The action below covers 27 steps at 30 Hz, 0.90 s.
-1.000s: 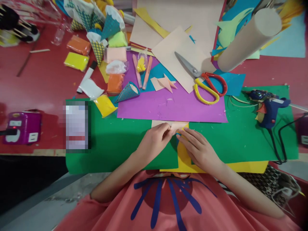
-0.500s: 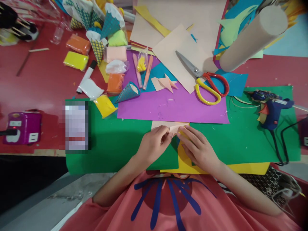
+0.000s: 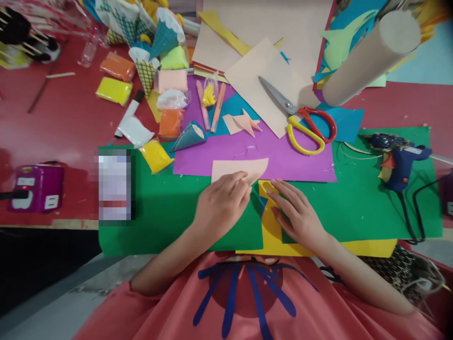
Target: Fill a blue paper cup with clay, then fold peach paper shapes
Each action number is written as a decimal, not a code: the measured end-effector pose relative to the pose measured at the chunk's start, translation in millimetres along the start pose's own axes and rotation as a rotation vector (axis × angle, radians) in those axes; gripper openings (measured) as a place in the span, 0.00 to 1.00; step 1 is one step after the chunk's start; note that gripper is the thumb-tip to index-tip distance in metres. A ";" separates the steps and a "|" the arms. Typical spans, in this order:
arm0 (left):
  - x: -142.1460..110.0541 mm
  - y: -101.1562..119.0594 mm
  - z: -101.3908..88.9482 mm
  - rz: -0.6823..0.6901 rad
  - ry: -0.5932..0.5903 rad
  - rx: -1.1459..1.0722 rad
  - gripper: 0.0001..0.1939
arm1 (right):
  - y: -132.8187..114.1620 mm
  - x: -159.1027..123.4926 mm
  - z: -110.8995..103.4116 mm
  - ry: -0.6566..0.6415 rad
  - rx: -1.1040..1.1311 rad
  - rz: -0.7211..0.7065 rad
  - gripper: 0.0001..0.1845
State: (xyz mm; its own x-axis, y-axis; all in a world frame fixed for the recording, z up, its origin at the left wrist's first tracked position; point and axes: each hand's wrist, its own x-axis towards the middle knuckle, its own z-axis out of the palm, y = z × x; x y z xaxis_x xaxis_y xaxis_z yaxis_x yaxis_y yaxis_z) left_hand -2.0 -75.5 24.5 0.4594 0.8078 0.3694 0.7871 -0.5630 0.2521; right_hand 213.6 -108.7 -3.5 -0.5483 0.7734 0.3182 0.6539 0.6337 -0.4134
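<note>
Worktop (image 3: 81, 115) crowded: scissors (image 3: 291, 112) lay far, partly over a purple sheet (image 3: 208, 153); glue gun (image 3: 399, 170) right, coloured packets (image 3: 171, 123) left. Pale paper (image 3: 237, 167) overlapped that sheet's near edge, just beyond the left hand (image 3: 222, 203), which gripped it; right hand (image 3: 299, 210), fingers loosely apart, lay over yellow paper (image 3: 272, 226).
</note>
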 end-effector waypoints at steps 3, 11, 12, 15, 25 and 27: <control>-2.1 11.6 25.3 -0.086 -0.119 -0.117 0.06 | 0.2 -0.3 -0.1 -0.013 0.036 -0.041 0.28; -3.4 10.3 27.4 -0.385 -0.234 -0.588 0.11 | 5.5 2.3 3.3 -0.071 -0.004 -0.031 0.34; -2.6 8.8 27.3 -0.426 -0.247 -0.639 0.12 | 6.2 3.7 4.0 -0.084 -0.026 -0.035 0.33; -1.1 4.3 28.7 -0.520 -0.303 -0.765 0.13 | 7.9 7.9 6.1 -0.129 -0.066 -0.042 0.32; 1.8 -10.7 33.4 -0.563 -0.388 -0.867 0.13 | 8.3 15.8 4.8 -0.113 -0.170 -0.075 0.27; 6.1 -9.2 31.6 -0.541 -0.421 -0.812 0.14 | 8.6 16.1 4.6 -0.123 -0.170 -0.086 0.30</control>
State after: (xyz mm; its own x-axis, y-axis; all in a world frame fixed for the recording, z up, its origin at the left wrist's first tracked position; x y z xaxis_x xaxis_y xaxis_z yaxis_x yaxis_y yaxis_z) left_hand 6.5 -59.9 -3.8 0.3581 0.8934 -0.2711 0.4899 0.0674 0.8692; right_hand 208.0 -90.9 -5.9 -0.6588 0.7145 0.2353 0.6744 0.6996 -0.2362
